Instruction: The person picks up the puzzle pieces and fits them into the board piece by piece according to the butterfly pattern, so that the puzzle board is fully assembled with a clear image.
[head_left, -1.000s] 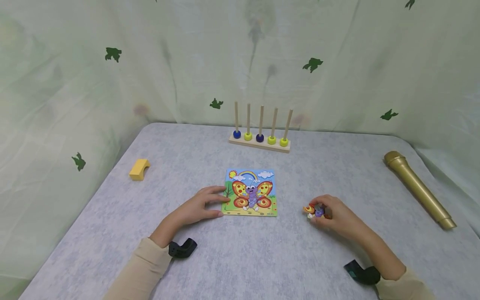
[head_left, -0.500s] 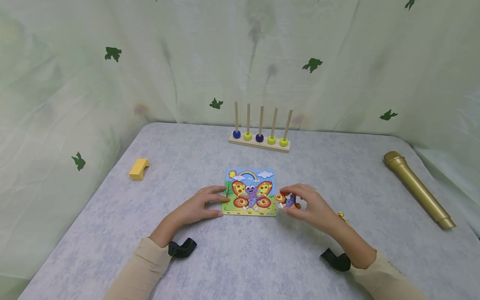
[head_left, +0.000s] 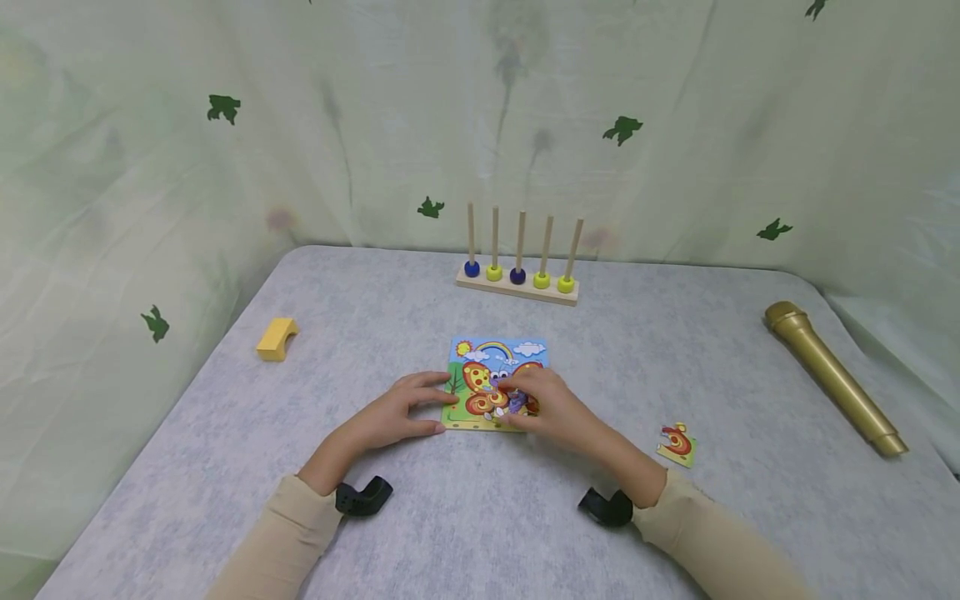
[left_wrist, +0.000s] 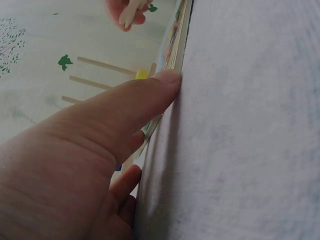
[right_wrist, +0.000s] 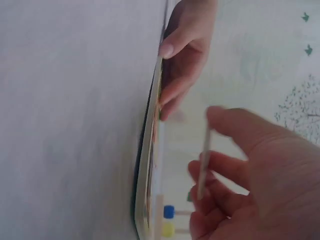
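A square butterfly puzzle board [head_left: 491, 354] lies flat on the table. My left hand [head_left: 397, 411] rests at its left side, fingers extended over the edge; the left wrist view shows the thumb [left_wrist: 162, 85] against the board's side. Over the board's right half, my right hand [head_left: 555, 412] pinches a puzzle piece [head_left: 517, 402] with purple and red print. The right wrist view shows that puzzle piece [right_wrist: 204, 162] edge-on between thumb and fingers, apart from the board. Part of the butterfly picture is hidden behind the right hand. Another puzzle piece [head_left: 677, 444] lies to the right.
Behind the board stands a wooden peg stand [head_left: 517, 287] with blue and yellow beads. A yellow arch block [head_left: 277, 339] lies at the left, and a gold microphone [head_left: 836, 379] at the far right. A patterned curtain [head_left: 375, 125] hangs behind the table.
My right hand has carried the puzzle piece leftward from the table's right side to over the board. The other puzzle piece has come into view. My left hand has stayed put.
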